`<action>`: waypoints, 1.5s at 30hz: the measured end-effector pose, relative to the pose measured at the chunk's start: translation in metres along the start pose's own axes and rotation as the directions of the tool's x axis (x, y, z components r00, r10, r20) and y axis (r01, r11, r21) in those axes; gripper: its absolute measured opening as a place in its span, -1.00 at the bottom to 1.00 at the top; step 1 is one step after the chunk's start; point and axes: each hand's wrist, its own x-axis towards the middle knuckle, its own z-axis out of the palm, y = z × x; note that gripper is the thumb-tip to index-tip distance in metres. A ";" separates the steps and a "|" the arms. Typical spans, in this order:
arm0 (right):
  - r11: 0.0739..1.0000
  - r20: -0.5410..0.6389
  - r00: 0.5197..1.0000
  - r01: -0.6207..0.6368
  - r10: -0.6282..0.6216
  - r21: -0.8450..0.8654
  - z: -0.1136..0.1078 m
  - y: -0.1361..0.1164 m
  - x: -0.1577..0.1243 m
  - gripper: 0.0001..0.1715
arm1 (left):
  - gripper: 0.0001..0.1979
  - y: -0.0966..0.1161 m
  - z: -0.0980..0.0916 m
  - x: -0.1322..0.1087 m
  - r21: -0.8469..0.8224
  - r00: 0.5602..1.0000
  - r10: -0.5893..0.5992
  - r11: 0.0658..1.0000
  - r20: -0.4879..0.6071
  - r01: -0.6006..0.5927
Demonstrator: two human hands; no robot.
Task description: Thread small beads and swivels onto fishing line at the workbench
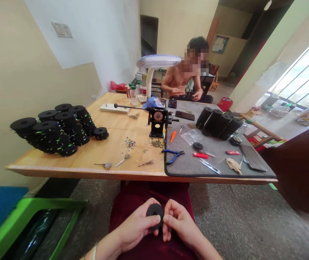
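Observation:
Over my lap, my left hand [140, 220] grips a round black foam spool [154, 212], its thumb lying across the flat face. The spool's middle hole shows partly above the thumb. My right hand [177, 220] is at the spool's right edge with thumb and forefinger pinched together. Whatever sits in that pinch is too small to make out. On the table ahead stand a black hand-cranked winder [157, 121], small coloured beads [130, 143] and small dark brass-like pieces [157, 143]. Blue-handled pliers [174, 156] rest on the grey mat.
Stacks of wound black spools [62, 133] fill the table's left; plain black spool rolls [219, 122] stand right. A white lamp [157, 62] rises behind the winder. Tweezers [209, 166] lie near the front edge. Another person [184, 79] sits beyond the table. A green stool [29, 216] is left.

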 end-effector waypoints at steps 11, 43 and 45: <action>0.996 -0.030 0.998 -0.053 0.055 0.071 -0.002 0.002 0.009 -0.54 | -0.81 -0.001 -0.002 0.004 -0.054 0.999 0.009 0.998 -0.039 -0.011; 0.978 -0.409 0.908 0.162 -0.096 0.130 0.004 -0.029 0.023 -0.60 | -0.60 0.005 0.000 0.020 0.389 0.933 0.299 0.898 -0.199 -0.205; 0.978 -0.408 0.907 0.167 -0.102 0.127 0.005 -0.030 0.022 -0.60 | -0.66 0.005 0.002 0.025 0.462 0.942 0.301 0.864 -0.150 -0.202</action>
